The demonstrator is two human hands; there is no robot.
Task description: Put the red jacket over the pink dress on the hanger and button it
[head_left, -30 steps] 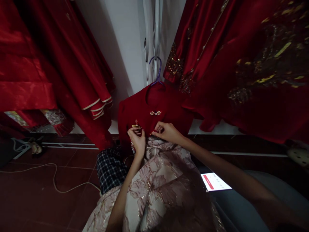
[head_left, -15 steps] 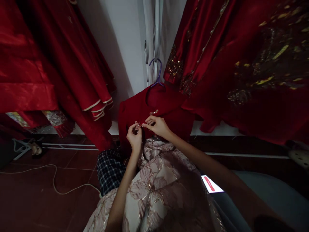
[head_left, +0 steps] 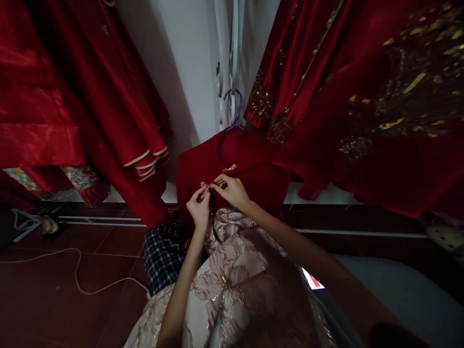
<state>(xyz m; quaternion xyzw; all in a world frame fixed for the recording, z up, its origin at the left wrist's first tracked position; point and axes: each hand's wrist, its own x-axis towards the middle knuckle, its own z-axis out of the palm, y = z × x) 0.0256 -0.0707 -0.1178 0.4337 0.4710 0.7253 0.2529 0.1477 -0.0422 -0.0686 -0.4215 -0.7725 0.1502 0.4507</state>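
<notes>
A red garment (head_left: 261, 166) hangs before me on a purple hanger (head_left: 237, 108). My left hand (head_left: 199, 205) is pinched closed at its chest, thumb and fingertips on a small beaded ornament (head_left: 203, 184). Fingertip to fingertip with it, my right hand (head_left: 234, 191) is closed in a pinch too; what lies between its fingers is too small to make out. Just above the right hand, a second row of pale beads (head_left: 229, 168) sits below the neckline. Pink and cream floral fabric (head_left: 232, 285) with shiny outlines covers my lap.
Red clothes (head_left: 126, 96) hang at the left, and red garments with gold sequins (head_left: 402, 96) at the right. A white cable (head_left: 78, 270) runs over the tiled floor. Below my right forearm, a lit screen (head_left: 312, 280) shows beside a pale seat (head_left: 395, 295).
Both hands remain pinched together at the beaded ornament, with small finger shifts. The left hand has turned slightly and dropped a little. The view has shifted slightly, and my right arm covers more of the screen.
</notes>
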